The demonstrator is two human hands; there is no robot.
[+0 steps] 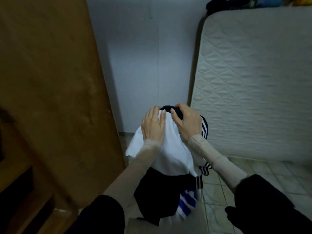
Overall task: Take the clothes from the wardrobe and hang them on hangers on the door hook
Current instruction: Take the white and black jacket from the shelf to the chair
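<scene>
A bundle of clothes hangs in front of me: a white garment (173, 149) on top, a black one (155, 195) below, and black cloth with white stripes (204, 129) at the right. A blue and white striped piece (186, 203) shows at the bottom. My left hand (152, 127) lies on the white garment with its fingers curled over the top edge. My right hand (187, 124) grips the black cloth at the top of the bundle. No hanger or door hook is visible; whatever holds the bundle up is hidden under the cloth.
An open brown wardrobe door (50, 81) fills the left side, with dark shelves (20, 191) at the lower left. A quilted mattress (253, 81) leans upright at the right. A pale wall (143, 56) is straight ahead, and tiled floor (219, 191) lies below.
</scene>
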